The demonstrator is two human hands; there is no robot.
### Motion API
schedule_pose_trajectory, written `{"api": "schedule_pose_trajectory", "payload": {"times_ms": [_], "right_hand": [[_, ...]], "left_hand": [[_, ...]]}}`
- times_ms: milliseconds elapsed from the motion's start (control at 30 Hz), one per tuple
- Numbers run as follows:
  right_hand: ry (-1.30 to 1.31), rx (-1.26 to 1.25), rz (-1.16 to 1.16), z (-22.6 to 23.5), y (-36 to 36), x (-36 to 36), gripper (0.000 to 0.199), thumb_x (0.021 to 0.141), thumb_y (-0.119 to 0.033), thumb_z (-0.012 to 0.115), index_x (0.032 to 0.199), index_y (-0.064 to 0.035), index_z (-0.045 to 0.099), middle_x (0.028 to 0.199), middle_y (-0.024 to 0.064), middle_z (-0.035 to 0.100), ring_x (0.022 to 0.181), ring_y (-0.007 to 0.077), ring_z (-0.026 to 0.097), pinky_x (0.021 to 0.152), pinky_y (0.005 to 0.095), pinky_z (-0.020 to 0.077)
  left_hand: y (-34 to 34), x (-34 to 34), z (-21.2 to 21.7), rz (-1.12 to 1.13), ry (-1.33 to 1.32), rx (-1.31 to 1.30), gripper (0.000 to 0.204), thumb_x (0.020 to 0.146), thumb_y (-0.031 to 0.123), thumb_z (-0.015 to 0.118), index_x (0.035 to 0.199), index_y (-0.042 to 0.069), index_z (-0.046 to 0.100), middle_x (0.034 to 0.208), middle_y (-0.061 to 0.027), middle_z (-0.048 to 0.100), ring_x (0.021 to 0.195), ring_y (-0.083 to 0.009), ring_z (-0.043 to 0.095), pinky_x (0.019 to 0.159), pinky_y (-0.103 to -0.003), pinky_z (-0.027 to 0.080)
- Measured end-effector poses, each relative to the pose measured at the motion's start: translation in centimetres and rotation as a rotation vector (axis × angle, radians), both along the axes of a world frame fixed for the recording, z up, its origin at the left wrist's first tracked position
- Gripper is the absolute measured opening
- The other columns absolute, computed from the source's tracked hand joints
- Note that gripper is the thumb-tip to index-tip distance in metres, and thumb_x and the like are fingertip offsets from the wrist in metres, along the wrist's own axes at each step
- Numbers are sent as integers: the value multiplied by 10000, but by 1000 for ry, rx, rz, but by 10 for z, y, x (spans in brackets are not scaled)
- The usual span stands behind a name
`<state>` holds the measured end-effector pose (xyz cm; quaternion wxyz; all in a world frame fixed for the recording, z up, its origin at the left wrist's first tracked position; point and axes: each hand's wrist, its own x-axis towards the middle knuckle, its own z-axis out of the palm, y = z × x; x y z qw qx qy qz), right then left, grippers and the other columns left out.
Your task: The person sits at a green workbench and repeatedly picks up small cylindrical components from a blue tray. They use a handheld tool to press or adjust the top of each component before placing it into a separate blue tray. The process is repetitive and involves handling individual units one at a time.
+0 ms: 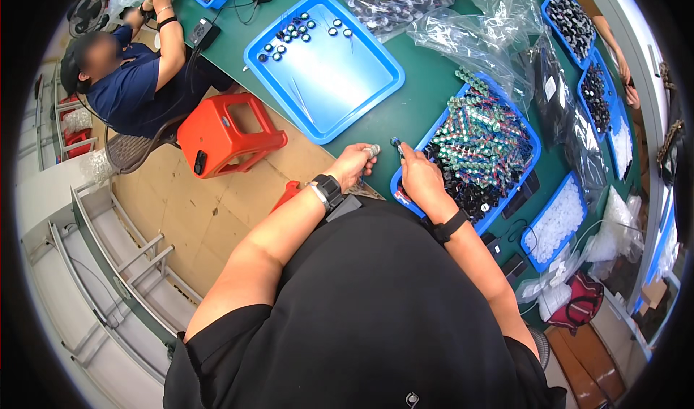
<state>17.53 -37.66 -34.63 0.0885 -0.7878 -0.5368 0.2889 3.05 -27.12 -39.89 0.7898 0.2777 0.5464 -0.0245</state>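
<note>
My left hand [350, 165] is closed, pinching a small pale round part [375, 149] between thumb and fingertips near the table's front edge. Just to the right, my right hand [421, 179] is closed round a slim dark piece with a bluish tip [395, 142]; its kind is too small to tell. The two held things are close but apart. Beside my right hand, a blue tray [536, 149] holds a heap of greenish, wired small parts [481, 138] and black round pieces [470, 198]. Ahead of my left hand lies a larger blue tray [347, 95] with several small black round parts [303, 27].
A red stool [230, 134] stands left of the table, near a seated co-worker [137, 84]. Clear plastic bags [481, 37] cover the table's far side. Smaller blue trays of black parts [571, 24] and white parts [555, 221] line the right. Another person's arm [614, 51] shows at far right.
</note>
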Motion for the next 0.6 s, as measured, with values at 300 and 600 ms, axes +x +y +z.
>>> {"api": "schedule_pose_trajectory", "payload": {"times_ms": [300,600], "right_hand": [[-23,-39,-16,-6,2,-2,340,896,-125,485,1219,-20,503,957,209,620,782,378,629,706,451,508],[-197,-63,104,0,6,-8,424,812,-68,516,1227,16,499,893,206,621,698,341,649,637,414,530]], "left_hand": [[2,0,1,10,-15,-17,119,927,168,558,937,53,585,699,32,493,578,-64,421,515,-208,388],[4,1,0,-1,-11,-19,118,922,174,565,920,56,580,691,31,505,574,-64,424,510,-209,378]]}}
